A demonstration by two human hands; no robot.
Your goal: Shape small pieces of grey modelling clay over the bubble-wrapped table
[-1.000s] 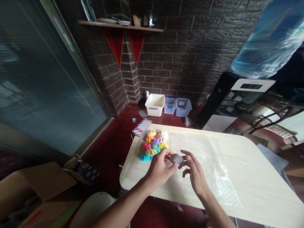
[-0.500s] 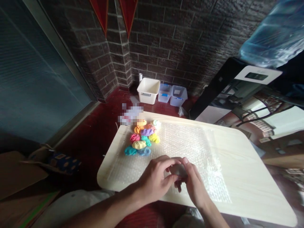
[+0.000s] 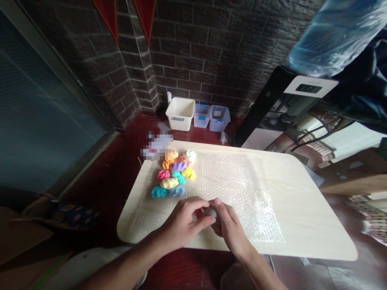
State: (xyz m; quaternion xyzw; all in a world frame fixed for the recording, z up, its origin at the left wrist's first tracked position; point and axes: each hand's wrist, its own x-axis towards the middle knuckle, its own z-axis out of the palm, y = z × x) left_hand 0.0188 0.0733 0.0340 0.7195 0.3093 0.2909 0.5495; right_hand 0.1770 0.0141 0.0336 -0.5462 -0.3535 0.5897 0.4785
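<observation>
A grey lump [image 3: 211,212] sits pinched between two hands at the lower middle of the frame.
The left hand [image 3: 184,221] pinches it between thumb and fingers, and the right hand [image 3: 232,227] closes on it from the other side, its thumb on top; a second ago the right fingers were spread and the lump looked flatter, with more of it showing. Under the hands, one sheet of bubble wrap [image 3: 229,177] covers part of one pale table [image 3: 308,209]. Left of centre, eleven coloured lumps [image 3: 178,176] can be counted on the wrap, in the same cluster as earlier. Beyond the table, at the upper middle, stand one cream bin [image 3: 180,122] and two clear bins [image 3: 219,121]; two red pennants [image 3: 147,20] hang at upper left, and one water bottle [image 3: 328,40] tops a dispenser [image 3: 261,108] at upper right.
</observation>
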